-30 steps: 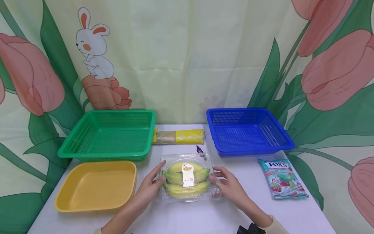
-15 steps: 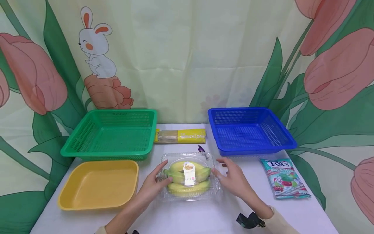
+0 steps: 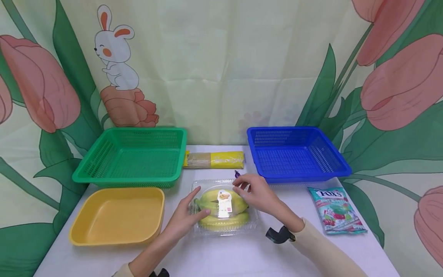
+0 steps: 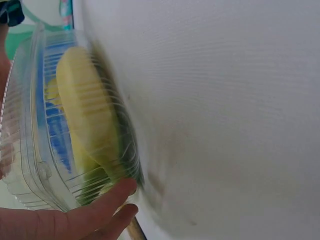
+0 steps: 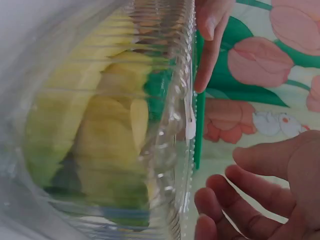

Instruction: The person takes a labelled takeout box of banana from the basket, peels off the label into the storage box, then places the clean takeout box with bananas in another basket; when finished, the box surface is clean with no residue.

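My left hand [image 3: 185,217] rests against the left side of the clear plastic clamshell of bananas [image 3: 223,207], fingers fairly straight and pressed to its wall, thumb up by the lid's corner; in the left wrist view my fingertips [image 4: 112,197] touch the box's lower edge. My right hand [image 3: 257,192] hovers over the box's far right corner with its fingers loosely curled and spread, holding nothing; whether they touch the lid I cannot tell. The box sits flat on the white table [image 3: 225,257], near the front middle, between the yellow tray [image 3: 115,217] on its left and the Fox's candy bag [image 3: 333,211] well off to its right. Behind it lie a small purple sweet [image 3: 237,174] and a yellow packet [image 3: 214,160], flanked by the green basket [image 3: 131,157] and the blue basket [image 3: 294,154].
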A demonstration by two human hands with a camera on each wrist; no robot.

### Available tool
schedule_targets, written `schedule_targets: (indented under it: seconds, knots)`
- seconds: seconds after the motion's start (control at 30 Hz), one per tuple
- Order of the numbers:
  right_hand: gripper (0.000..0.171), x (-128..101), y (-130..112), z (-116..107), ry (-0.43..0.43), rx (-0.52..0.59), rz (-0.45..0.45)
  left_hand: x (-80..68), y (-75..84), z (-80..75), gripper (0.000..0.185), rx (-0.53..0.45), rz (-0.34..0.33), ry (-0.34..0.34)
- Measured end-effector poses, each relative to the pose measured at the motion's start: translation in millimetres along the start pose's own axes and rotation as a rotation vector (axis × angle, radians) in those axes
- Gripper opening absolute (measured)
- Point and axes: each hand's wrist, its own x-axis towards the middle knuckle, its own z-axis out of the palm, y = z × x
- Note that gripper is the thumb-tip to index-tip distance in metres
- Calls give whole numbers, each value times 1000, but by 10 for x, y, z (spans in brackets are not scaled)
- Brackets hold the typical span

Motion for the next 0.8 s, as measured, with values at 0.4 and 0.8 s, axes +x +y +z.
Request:
schedule_targets:
  seconds: [0.4,0.8]
  knots:
    - [14,323,-150,38,-222,-110,-104,24,-5,54,89,60,-13,12]
    - [9,455,-227,147,-321,-115,-81,24,-54,64,95,27,14,12]
